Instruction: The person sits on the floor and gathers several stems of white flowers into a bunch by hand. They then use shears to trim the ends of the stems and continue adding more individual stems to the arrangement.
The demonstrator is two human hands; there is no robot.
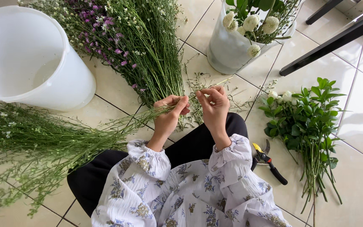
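Floral-print sleeves (pixel 181 185) and black trousers (pixel 190 147) lowest in view, person seated on tiled floor (pixel 358 176). Left hand (pixel 169 112) closed around thin green stems (pixel 64 134), bunch trailing left across floor with small white flowers. Right hand (pixel 214 105) pinching stem tip, fingertips just beside left hand. Yellow-and-black pruning shears (pixel 267 162) on floor near right sleeve. Leafy cuttings (pixel 311 126) further right. White bucket (pixel 26 54) top left, purple-flowered bunch (pixel 127 46) beside it, white pot of pale round blooms (pixel 240 38) top centre
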